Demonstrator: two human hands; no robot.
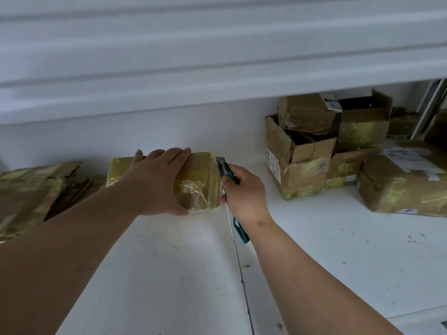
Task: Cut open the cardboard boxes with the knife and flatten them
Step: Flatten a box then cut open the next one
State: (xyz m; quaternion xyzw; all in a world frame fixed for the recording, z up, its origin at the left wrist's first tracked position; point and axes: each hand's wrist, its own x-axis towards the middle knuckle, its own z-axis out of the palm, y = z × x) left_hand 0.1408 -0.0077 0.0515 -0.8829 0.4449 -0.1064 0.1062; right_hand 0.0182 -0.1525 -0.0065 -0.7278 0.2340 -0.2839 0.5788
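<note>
A small cardboard box (200, 182) wrapped in yellowish tape lies on the white table (169, 262) near the back wall. My left hand (157, 180) lies over its top, fingers stretched across the far edge and thumb on the near side. My right hand (244, 192) grips a green-handled utility knife (226, 170). Its blade tip meets the box's upper right edge. The handle's end sticks out below my wrist.
A pile of flattened taped cardboard (36, 192) lies at the left. Several battered boxes (314, 146) are stacked at the back right, with a larger box (406, 182) at the right edge. A seam runs down the table's middle.
</note>
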